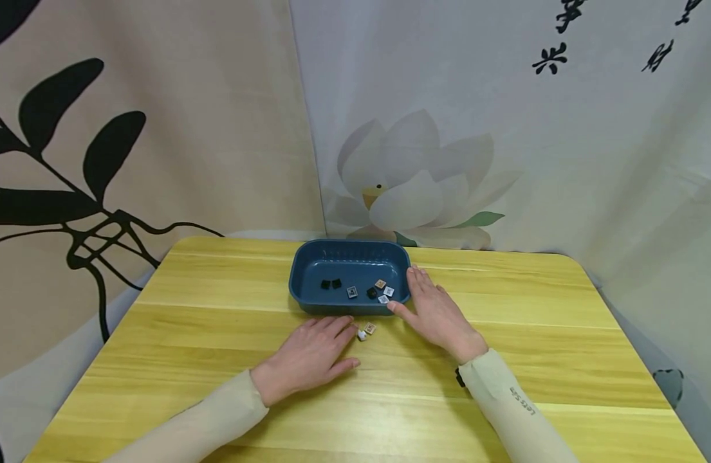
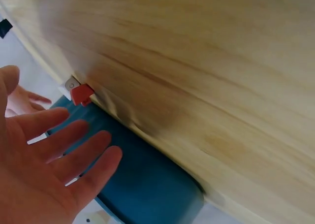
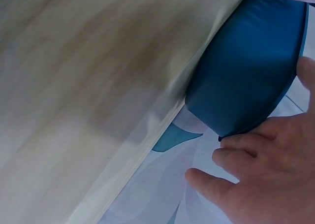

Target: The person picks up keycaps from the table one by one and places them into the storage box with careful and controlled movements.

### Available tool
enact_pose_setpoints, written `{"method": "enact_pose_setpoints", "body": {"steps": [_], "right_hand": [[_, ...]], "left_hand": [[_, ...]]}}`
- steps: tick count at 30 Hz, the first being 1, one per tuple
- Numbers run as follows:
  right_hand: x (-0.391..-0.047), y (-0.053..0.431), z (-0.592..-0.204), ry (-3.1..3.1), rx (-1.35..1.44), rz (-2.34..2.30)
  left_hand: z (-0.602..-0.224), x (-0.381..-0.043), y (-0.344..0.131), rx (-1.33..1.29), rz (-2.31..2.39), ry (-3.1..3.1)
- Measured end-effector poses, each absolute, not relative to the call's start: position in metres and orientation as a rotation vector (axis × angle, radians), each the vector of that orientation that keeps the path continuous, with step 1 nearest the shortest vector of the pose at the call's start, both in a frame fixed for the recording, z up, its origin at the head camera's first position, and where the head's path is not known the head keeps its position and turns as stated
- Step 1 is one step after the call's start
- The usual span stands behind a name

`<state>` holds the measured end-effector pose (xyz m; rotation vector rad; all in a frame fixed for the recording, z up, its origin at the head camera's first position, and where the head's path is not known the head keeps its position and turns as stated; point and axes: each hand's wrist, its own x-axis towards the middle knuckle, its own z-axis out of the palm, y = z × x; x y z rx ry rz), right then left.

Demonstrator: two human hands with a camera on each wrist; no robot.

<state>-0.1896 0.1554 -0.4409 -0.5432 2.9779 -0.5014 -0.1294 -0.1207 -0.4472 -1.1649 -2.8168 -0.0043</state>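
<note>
A blue rectangular tray [image 1: 349,310] stands at the table's far side with several small keycap-like pieces inside: black ones [image 1: 325,284], a grey one [image 1: 352,292], white ones [image 1: 388,291] and a tan one [image 1: 380,283]. My right hand [image 1: 439,315] rests at its right end, thumb by the near rim and fingers along the side. Palm down before the tray, my left hand [image 1: 311,354] has its fingers extended. Just right of its fingertips lie a tan piece [image 1: 370,328] and a white piece [image 1: 362,335]. The left wrist view shows a red piece [image 2: 81,93] close beyond the fingers.
The wooden table [image 1: 506,373] has its far edge right behind the tray. Printed curtains [image 1: 228,128] hang behind it, with dark leaves on the left and a pale lotus in the middle.
</note>
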Motion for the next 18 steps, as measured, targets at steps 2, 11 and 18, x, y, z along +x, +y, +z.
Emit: {"method": "enact_pose_setpoints", "body": {"steps": [2, 11, 18], "right_hand": [[-0.1899, 0.1554, -0.4412, 2.975, -0.541, -0.502], [-0.1901, 0.1559, -0.4413, 2.97, -0.544, -0.496], [-0.1899, 0.1563, -0.4405, 2.966, -0.545, -0.497]], "left_hand": [[-0.4493, -0.1308, -0.1197, -1.158, 0.014, -2.833], [-0.4553, -0.1338, -0.1198, -1.209, 0.061, -2.744], [-0.4533, -0.1332, -0.122, -1.264, 0.03, -2.729]]}}
